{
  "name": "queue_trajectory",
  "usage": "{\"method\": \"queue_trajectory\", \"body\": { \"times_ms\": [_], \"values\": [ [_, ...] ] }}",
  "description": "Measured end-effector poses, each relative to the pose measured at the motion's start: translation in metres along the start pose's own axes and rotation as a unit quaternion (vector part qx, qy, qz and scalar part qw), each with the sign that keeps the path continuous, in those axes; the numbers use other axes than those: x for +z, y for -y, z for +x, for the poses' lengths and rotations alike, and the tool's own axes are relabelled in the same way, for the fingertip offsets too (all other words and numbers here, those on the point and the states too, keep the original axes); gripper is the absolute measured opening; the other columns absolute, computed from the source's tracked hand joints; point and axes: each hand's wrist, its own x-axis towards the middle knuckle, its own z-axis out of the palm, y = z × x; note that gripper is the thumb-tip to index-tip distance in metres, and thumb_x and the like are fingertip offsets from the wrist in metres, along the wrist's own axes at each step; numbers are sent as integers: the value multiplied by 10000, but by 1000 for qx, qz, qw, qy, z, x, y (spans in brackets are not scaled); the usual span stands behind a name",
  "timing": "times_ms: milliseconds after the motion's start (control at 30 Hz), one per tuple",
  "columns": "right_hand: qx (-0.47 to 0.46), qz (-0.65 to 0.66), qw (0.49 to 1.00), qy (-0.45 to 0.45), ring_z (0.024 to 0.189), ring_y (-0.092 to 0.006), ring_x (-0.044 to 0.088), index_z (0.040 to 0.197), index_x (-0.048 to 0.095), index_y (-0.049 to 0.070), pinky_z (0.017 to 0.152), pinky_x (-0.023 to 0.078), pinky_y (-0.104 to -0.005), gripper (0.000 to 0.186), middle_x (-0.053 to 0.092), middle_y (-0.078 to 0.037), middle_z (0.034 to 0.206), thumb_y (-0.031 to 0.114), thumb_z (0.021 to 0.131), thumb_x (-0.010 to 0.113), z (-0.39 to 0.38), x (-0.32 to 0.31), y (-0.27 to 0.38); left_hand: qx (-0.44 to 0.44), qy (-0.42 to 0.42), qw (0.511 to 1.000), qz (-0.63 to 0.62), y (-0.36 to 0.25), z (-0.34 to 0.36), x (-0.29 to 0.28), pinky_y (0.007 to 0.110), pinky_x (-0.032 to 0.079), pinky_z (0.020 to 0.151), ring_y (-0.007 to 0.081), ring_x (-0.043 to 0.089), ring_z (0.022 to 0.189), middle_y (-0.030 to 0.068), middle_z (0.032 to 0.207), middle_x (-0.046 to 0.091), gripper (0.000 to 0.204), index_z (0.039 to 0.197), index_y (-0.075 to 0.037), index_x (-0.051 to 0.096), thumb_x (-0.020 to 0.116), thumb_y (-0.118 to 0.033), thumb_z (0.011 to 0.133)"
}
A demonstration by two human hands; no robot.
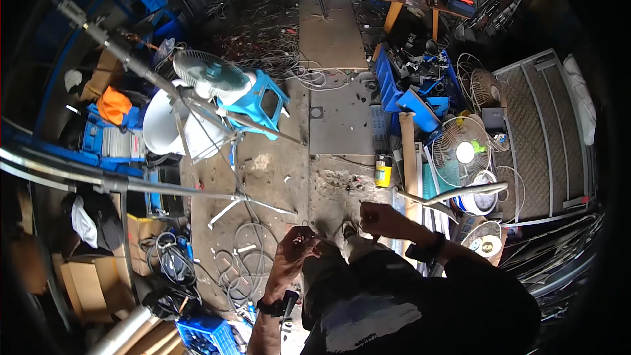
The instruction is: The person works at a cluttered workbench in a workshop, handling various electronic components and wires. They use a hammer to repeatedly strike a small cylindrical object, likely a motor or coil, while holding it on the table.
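In front of my body, my left hand (299,248) is closed in a pinch, with a thin dark wire-like loop showing at the fingertips. What exactly it is, I cannot make out. To its right and a little farther away, my right hand (381,219) is also closed, fingers curled together. Anything inside that hand is too small or hidden to name. The two hands are apart, above my legs and shoes. Dark bands circle both wrists. A yellow can (383,172) stands on the floor just beyond my right hand.
A tripod stand (240,196) with long poles spreads at left, near coiled cables (246,260). Behind it are a fan (211,73), a blue stool (266,108) and a white tub (164,125). Fan cages (462,151), a blue crate (388,79) and scrap crowd the right.
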Motion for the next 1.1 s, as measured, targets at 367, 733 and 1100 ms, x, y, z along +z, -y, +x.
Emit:
{"method": "queue_trajectory", "body": {
  "times_ms": [367,733,1100],
  "values": [
    [3,348,927,-139,709,-97,604,1214,647,56,619,568,-270,278,618,-23,862,263,1051,557,62,-100,71,-156,92,978,-103,-110,210,-17,593,520,1001,378,626,1114,161,1267,571,498,1354,-45,494,361,-449,1096],
    [-93,561,788,-237,627,-111,568,1151,659,48,556,528,-255,316,590,-10,771,308,972,675,155,-263,36,-223,175,934,-219,-169,460,53,662,401,1118,446,458,1391,221,1523,452,502,1452,-18,435,298,-343,1095],
    [-101,563,780,-253,668,-192,666,1149,642,5,590,519,-322,238,607,-42,750,141,956,671,320,-552,85,-160,192,952,-179,-287,756,150,592,396,1152,444,493,1363,214,1521,469,408,1334,-55,572,505,-348,1059]
  ]
}}
